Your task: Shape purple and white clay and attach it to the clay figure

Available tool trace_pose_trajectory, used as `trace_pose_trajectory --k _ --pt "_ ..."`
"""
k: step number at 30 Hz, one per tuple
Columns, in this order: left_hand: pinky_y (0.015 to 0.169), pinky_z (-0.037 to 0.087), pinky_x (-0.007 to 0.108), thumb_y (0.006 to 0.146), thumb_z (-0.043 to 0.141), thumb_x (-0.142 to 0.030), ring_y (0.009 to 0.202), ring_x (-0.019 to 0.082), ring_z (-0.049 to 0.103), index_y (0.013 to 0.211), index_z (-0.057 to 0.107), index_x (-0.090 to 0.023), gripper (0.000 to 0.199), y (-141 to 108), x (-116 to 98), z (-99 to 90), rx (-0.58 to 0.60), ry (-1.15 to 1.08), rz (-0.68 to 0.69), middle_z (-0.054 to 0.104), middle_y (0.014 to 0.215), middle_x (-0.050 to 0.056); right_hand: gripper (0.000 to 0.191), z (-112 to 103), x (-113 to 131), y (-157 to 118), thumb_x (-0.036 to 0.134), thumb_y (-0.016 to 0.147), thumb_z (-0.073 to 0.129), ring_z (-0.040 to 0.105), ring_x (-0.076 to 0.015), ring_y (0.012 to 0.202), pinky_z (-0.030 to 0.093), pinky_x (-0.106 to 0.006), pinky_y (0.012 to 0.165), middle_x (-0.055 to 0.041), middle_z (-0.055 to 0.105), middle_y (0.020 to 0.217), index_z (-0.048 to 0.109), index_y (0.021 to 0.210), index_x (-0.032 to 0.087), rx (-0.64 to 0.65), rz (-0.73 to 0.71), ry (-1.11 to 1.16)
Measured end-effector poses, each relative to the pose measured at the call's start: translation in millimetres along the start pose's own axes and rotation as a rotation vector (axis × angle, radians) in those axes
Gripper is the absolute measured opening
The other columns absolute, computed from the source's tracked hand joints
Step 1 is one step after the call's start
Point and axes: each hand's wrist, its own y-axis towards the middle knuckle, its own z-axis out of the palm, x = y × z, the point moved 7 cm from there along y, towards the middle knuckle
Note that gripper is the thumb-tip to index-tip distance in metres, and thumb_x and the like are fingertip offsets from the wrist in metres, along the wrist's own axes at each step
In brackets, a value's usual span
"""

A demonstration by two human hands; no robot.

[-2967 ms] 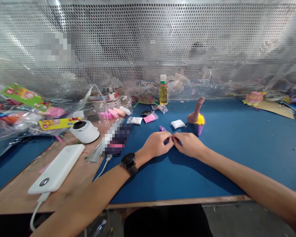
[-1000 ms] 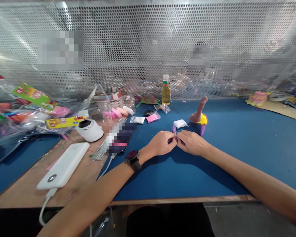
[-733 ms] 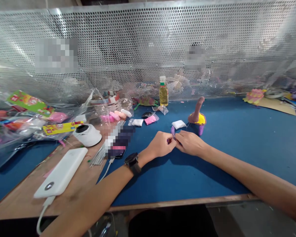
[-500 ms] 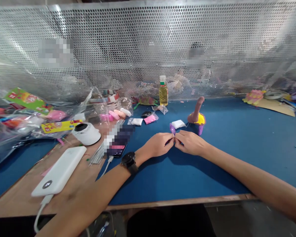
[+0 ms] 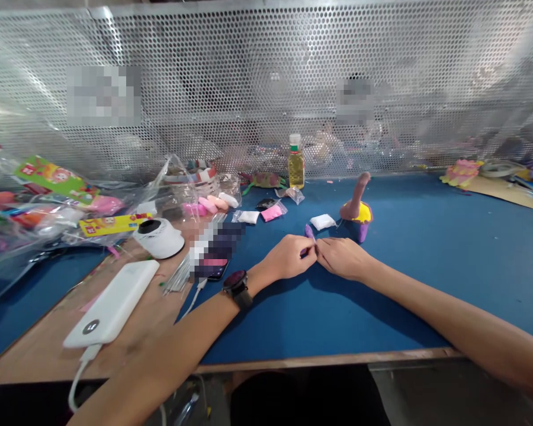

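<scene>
My left hand (image 5: pixel 288 258) and my right hand (image 5: pixel 343 258) meet fingertip to fingertip over the blue mat (image 5: pixel 426 260). Between them they pinch a small piece of purple clay (image 5: pixel 310 232), whose tip sticks up above the fingers. A black watch (image 5: pixel 237 286) sits on my left wrist. Just beyond the hands stands a clay figure (image 5: pixel 357 204) with a brown upright part on a yellow and purple base. A white clay packet (image 5: pixel 323 221) lies next to it.
A small yellow bottle (image 5: pixel 295 168) stands by the perforated metal screen (image 5: pixel 266 83). Pink (image 5: pixel 272 212) and white (image 5: pixel 249 216) clay packets, a white tape roll (image 5: pixel 159 237), a phone (image 5: pixel 213 254), a white power bank (image 5: pixel 112 302) and plastic bags of clay (image 5: pixel 62 201) crowd the left.
Both hands have kept pinching and working the purple clay in the same spot. The purple tip now shows above the fingers; the view shifted slightly.
</scene>
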Motion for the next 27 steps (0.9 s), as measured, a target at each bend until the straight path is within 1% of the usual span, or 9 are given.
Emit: trace_pose_trajectory --k 4,7,10,14,17,20,23,25,27 --pt "0.058 0.025 0.028 0.088 0.053 -0.017 0.054 0.009 0.037 0.057 0.038 -0.019 0.034 -0.4 4.8 3.9 0.020 -0.026 -0.060 0.047 0.055 -0.003 0.030 7.1 0.0 1.7 0.032 0.110 0.043 0.071 -0.0220 0.077 0.034 -0.030 0.060 -0.0113 0.075 0.088 0.063 0.097 0.014 0.029 -0.042 -0.004" --pt "0.057 0.026 0.027 0.088 0.054 -0.017 0.053 0.009 0.037 0.057 0.040 -0.018 0.033 0.0 7.2 4.9 0.024 -0.066 -0.085 0.048 0.055 -0.004 0.030 8.2 -1.2 1.8 0.032 0.110 0.041 0.070 -0.0214 0.076 0.033 -0.030 0.060 -0.0104 0.075 0.087 0.063 0.098 0.014 0.027 -0.062 -0.002" --pt "0.057 0.026 0.026 0.088 0.054 -0.018 0.054 0.008 0.037 0.057 0.042 -0.017 0.033 0.2 9.3 5.8 0.030 -0.098 -0.101 0.048 0.055 -0.004 0.028 8.1 -3.9 1.5 0.029 0.110 0.042 0.069 -0.0206 0.075 0.030 -0.030 0.060 -0.0091 0.075 0.087 0.063 0.098 0.015 0.023 -0.040 0.013" --pt "0.057 0.026 0.025 0.089 0.054 -0.017 0.055 0.008 0.039 0.057 0.043 -0.016 0.034 -1.0 10.9 5.9 0.040 -0.117 -0.125 0.047 0.055 -0.004 0.026 9.0 -7.2 0.2 0.026 0.108 0.043 0.066 -0.0190 0.069 0.027 -0.031 0.060 -0.0081 0.075 0.084 0.064 0.094 0.016 0.027 -0.007 0.034" --pt "0.058 0.027 0.026 0.095 0.051 -0.020 0.056 0.009 0.041 0.062 0.049 -0.016 0.034 -2.3 8.5 7.3 0.092 -0.081 -0.107 0.053 0.059 -0.002 0.026 8.7 -6.6 -1.7 0.025 0.107 0.043 0.066 -0.0192 0.070 0.028 -0.031 0.061 -0.0081 0.075 0.086 0.063 0.093 0.016 0.025 -0.034 0.052" --pt "0.059 0.029 0.028 0.101 0.047 -0.023 0.058 0.012 0.046 0.070 0.055 -0.017 0.033 -3.4 6.1 9.5 0.156 -0.001 -0.077 0.061 0.067 0.001 0.026 7.2 -3.8 -3.5 0.027 0.108 0.042 0.068 -0.0199 0.074 0.031 -0.031 0.062 -0.0090 0.075 0.090 0.062 0.095 0.016 0.019 -0.079 0.077" --pt "0.060 0.028 0.030 0.101 0.049 -0.022 0.062 0.014 0.050 0.073 0.057 -0.017 0.029 -3.7 6.5 10.7 0.179 0.066 -0.068 0.065 0.073 0.004 0.027 7.2 -1.6 -4.0 0.027 0.109 0.042 0.068 -0.0197 0.074 0.032 -0.031 0.062 -0.0091 0.074 0.090 0.062 0.095 0.016 0.022 -0.091 0.068" --pt "0.060 0.026 0.030 0.098 0.050 -0.021 0.061 0.014 0.048 0.070 0.056 -0.018 0.029 -3.2 8.0 10.8 0.169 0.065 -0.079 0.065 0.072 0.003 0.027 7.4 -0.2 -3.6 0.026 0.108 0.042 0.067 -0.0193 0.073 0.031 -0.031 0.062 -0.0089 0.074 0.089 0.063 0.094 0.016 0.011 -0.094 0.054" --pt "0.058 0.024 0.029 0.095 0.052 -0.019 0.057 0.012 0.043 0.066 0.052 -0.018 0.030 -2.8 9.8 11.6 0.158 0.029 -0.098 0.061 0.066 0.001 0.028 7.9 0.3 -3.1 0.026 0.108 0.043 0.067 -0.0190 0.072 0.030 -0.031 0.061 -0.0086 0.075 0.086 0.064 0.092 0.015 -0.009 -0.092 0.046"
